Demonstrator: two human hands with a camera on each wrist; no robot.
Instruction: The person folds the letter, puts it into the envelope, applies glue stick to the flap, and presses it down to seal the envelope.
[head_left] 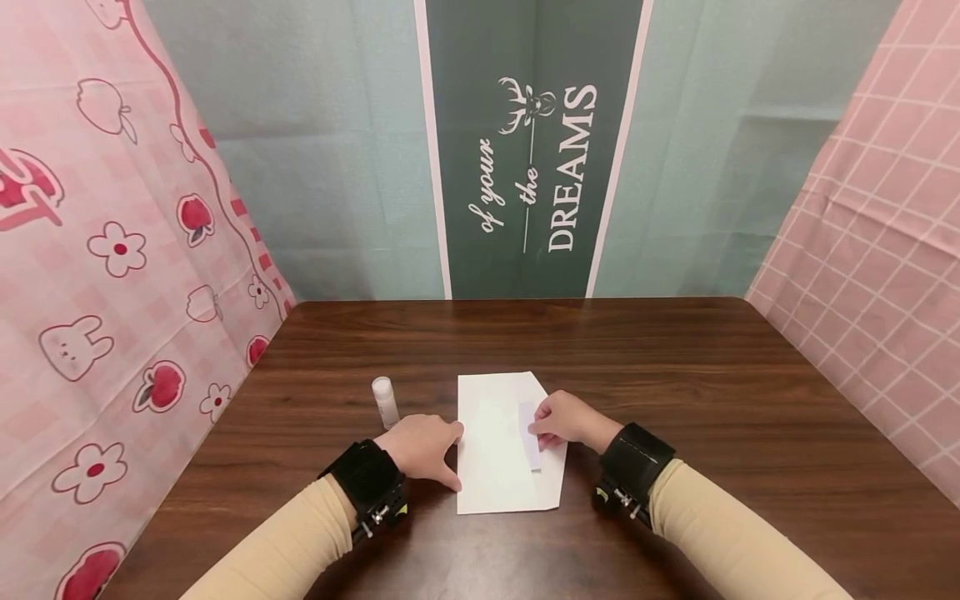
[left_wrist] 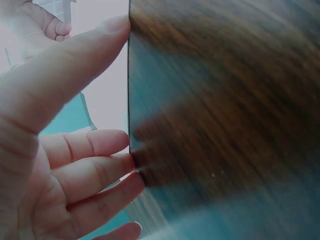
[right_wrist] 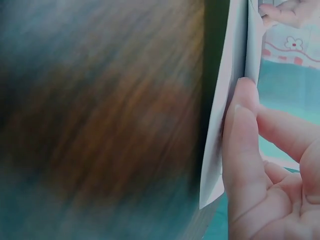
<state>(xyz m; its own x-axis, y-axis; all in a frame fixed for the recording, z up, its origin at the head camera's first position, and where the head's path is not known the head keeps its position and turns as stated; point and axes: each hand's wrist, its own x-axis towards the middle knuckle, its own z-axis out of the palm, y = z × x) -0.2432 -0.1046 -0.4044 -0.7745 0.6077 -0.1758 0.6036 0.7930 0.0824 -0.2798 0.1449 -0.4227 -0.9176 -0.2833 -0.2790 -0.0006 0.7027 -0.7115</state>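
A white sheet of paper (head_left: 491, 450) with slanted corners on its right side lies flat, like an opened envelope. My left hand (head_left: 426, 448) is spread at its left edge, where the thumb and fingertips touch the border in the left wrist view. Over the right part of the sheet is a narrow pale lavender paper slip (head_left: 527, 417). My right hand (head_left: 564, 419) pinches the slip's right edge between thumb and fingers. In the right wrist view, the white sheet's edge (right_wrist: 215, 150) stands a little off the table beside the fingers. The slip's underside is hidden.
A white capped tube, like a glue stick (head_left: 385, 402), stands on the brown wooden table (head_left: 645, 342) just beyond my left hand. Patterned cloths hang around it: pink on the left (head_left: 120, 333), green at the back (head_left: 337, 167), pink grid on the right (head_left: 877, 250).
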